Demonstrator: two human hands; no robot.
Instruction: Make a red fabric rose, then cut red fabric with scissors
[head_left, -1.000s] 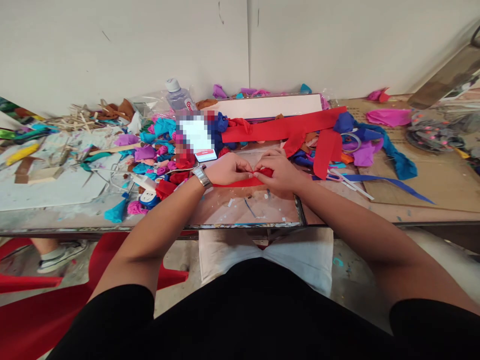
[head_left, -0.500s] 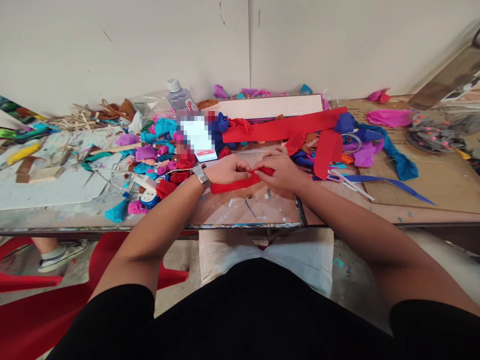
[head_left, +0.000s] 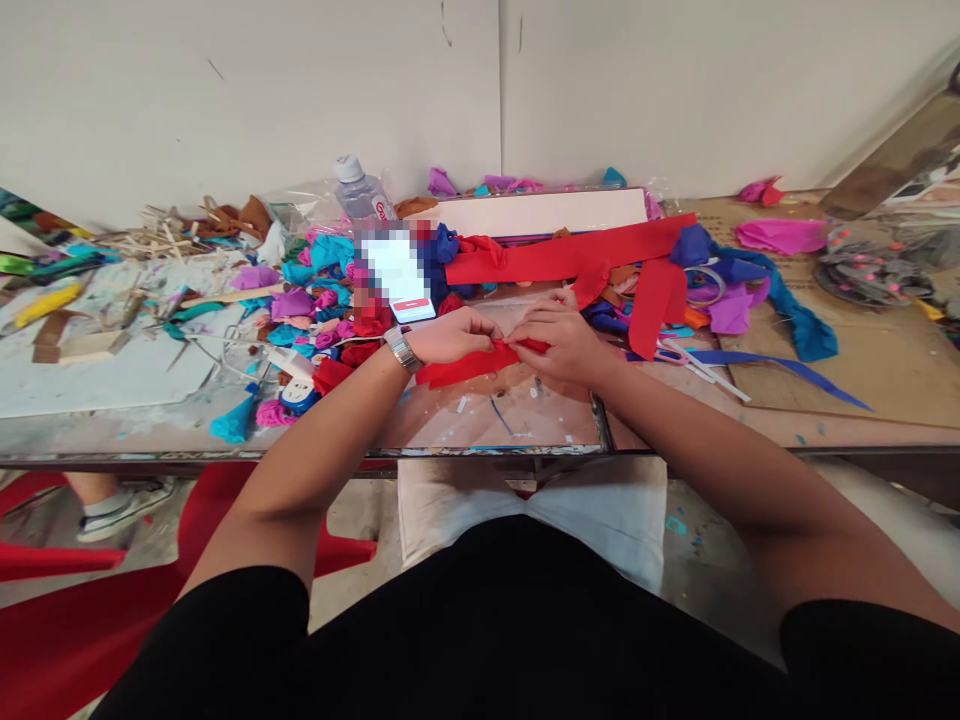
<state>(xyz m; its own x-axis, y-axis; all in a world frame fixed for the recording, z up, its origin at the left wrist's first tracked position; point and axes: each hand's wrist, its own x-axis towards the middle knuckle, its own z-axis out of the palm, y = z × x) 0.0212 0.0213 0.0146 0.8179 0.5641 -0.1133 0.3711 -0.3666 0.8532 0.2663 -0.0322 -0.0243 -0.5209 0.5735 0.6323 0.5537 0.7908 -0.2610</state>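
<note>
Both hands meet over the table in front of me, pinching a strip of red crepe paper (head_left: 466, 370). My left hand (head_left: 454, 336), with a metal watch on its wrist, grips the strip between thumb and forefinger. My right hand (head_left: 556, 338) is closed on the strip's right part, fingertips close to those of the left. The strip's loose end hangs out below the left hand; its gathered part is mostly hidden by the fingers. Just behind the left hand lies a phone (head_left: 411, 295) with a lit screen, partly blurred out.
A long red crepe strip (head_left: 555, 255) lies behind my hands. Pink-handled scissors (head_left: 694, 362) and a tape roll (head_left: 705, 286) are on the right. A water bottle (head_left: 361, 192), crumpled coloured paper (head_left: 291, 305) and a power strip (head_left: 298, 393) stand left. A red chair (head_left: 150, 590) is below.
The fingers have shifted slightly on the red strip. Its loose end below my left hand has turned and looks more spread and creased.
</note>
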